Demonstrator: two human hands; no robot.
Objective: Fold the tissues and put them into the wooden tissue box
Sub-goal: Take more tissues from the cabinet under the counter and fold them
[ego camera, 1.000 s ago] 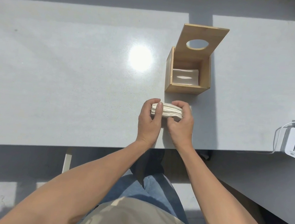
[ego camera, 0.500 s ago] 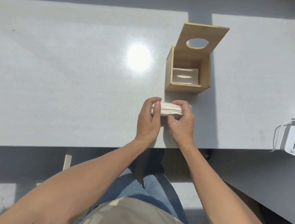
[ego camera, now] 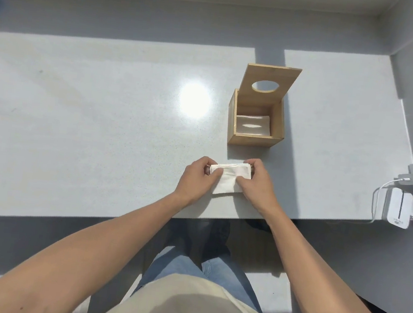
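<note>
White folded tissues (ego camera: 228,182) sit flat near the desk's front edge, gripped at both ends. Just beyond stands the wooden tissue box (ego camera: 253,138), lid (ego camera: 270,86) tipped up and open, a white tissue lying inside.
</note>
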